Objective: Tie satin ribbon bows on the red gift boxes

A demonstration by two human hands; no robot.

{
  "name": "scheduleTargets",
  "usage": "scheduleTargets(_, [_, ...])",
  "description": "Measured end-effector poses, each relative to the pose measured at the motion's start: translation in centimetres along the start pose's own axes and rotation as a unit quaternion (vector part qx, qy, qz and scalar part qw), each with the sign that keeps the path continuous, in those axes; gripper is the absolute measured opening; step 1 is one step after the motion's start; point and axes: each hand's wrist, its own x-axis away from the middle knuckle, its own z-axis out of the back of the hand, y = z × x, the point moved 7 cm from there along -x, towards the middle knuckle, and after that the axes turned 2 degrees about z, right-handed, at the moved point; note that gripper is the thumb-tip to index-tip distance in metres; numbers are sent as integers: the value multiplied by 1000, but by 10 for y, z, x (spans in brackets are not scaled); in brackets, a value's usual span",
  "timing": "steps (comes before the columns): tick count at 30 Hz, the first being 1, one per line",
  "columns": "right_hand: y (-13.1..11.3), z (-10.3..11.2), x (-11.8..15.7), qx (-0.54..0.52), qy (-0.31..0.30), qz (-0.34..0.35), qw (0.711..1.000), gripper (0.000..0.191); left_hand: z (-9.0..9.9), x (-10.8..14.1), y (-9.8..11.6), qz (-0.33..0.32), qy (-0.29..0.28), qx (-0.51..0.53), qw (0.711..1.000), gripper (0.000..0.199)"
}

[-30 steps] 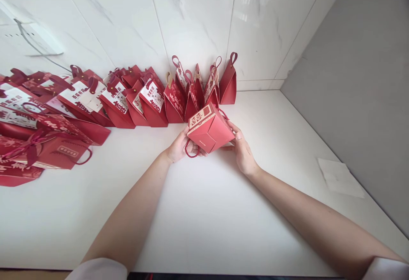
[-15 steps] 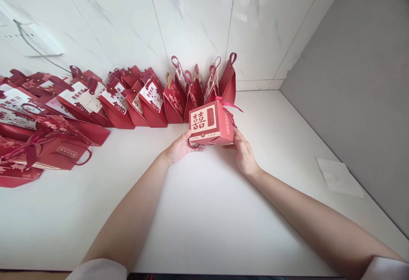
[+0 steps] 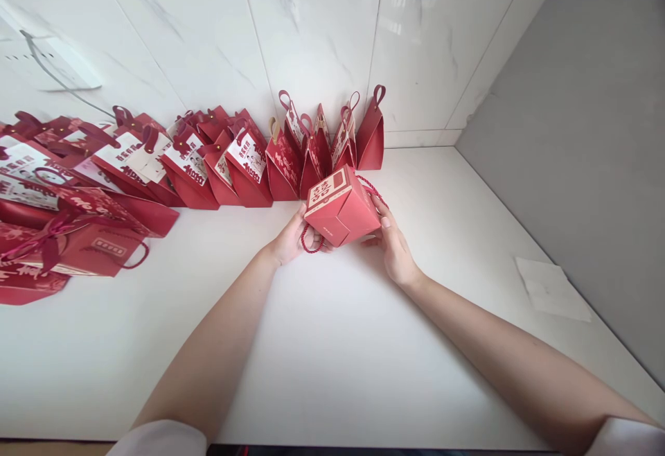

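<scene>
A red gift box with a cream printed panel is held up between my two hands, tilted so that its plain red underside faces me. My left hand grips its left side, and a red cord loop hangs beside those fingers. At the right side, my right hand supports the box, its fingers partly hidden behind it; another red cord curves over them. Just behind the box stands a row of red pointed bags with ribbon loops.
Many more red bags crowd the left. A box with a ribbon bow lies in front of them. A white paper lies at the right of the white table. A grey cable runs from a wall socket.
The held box has been turned, its front panel tipping up and back while its underside comes into view. Its pink ribbon is no longer visible. Both hands have stayed nearly in place.
</scene>
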Motion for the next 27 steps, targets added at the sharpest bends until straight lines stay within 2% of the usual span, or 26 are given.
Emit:
scheduleTargets(19, [4, 1, 2, -1, 17, -21, 1000, 61, -2, 0, 0, 15, -2, -21, 1000, 81])
scheduleTargets(27, [7, 2, 1, -10, 24, -18, 999, 59, 0, 3, 2, -6, -14, -40, 999, 73])
